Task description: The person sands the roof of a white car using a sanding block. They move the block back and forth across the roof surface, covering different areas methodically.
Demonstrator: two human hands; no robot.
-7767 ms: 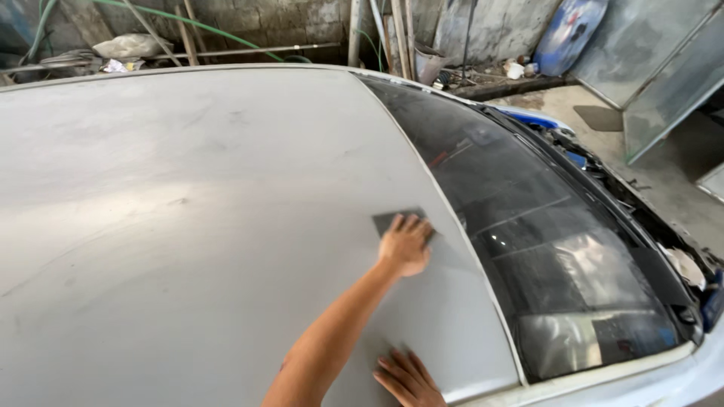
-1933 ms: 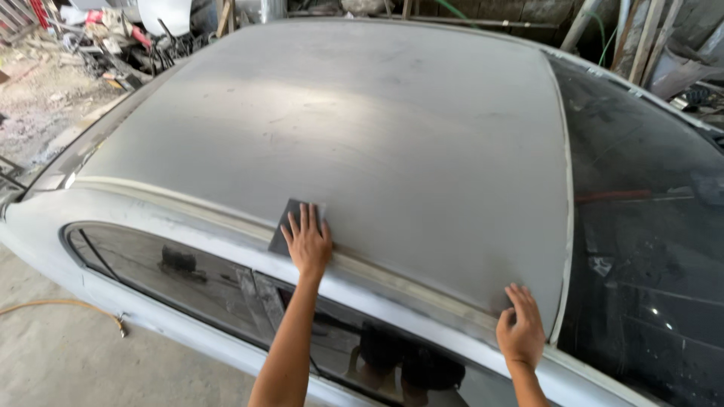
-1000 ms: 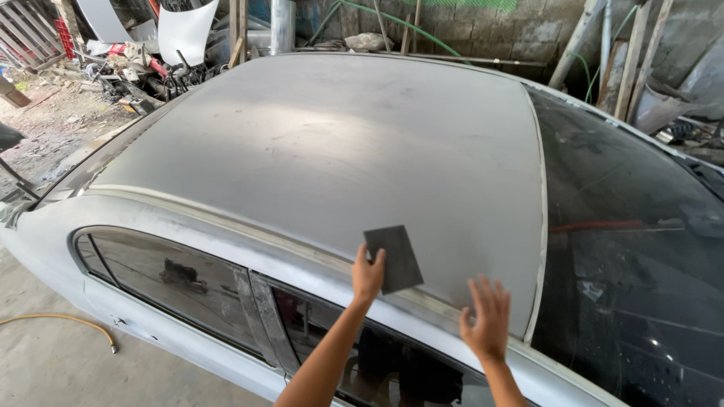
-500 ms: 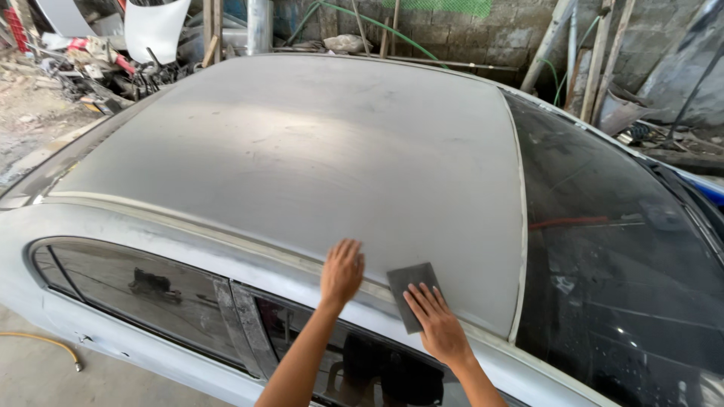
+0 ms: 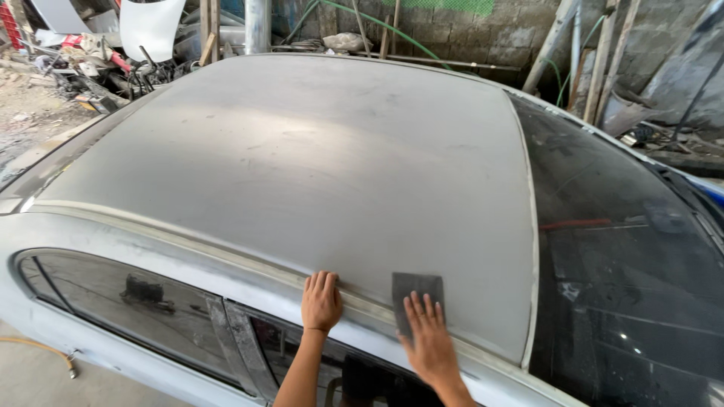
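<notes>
Pressing dark abrasive sheet (image 5: 417,295) on dull roof (image 5: 317,173).

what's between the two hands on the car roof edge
In the head view, only bare sanded roof and its edge rail lie between the left hand and the right hand, which presses a dark sanding sheet.

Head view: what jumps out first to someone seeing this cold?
The car roof fills most of the view, dull grey and sanded matt, with a dark windshield to its right. At the roof's near edge, the right hand presses flat on a dark sheet of sandpaper, while the left hand rests bare on the roof rail beside it. Scrap and car parts lie piled along the far wall.
</notes>
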